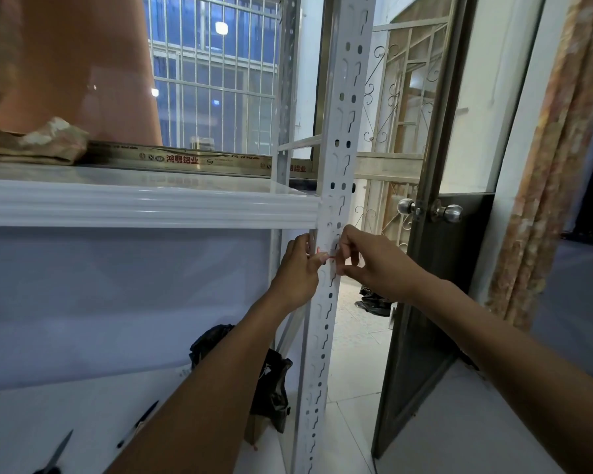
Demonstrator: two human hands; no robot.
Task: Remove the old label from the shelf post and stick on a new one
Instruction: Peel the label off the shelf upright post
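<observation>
— Window bars [216,80] and a door [442,268] behind; where's the label [324,252]?
— On the upright post [339,131], just under the shelf [144,206], lying across it between the hands. The left hand [297,271] pinches its left end, the right hand [370,261] its right end; both equally near.

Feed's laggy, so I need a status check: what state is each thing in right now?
Label: on the post, partly covered by fingertips; old or new, cannot tell.
Post: upright.
Left hand: grips post, thumb on label.
Right hand: pinches label's edge.
Door: open.
</observation>
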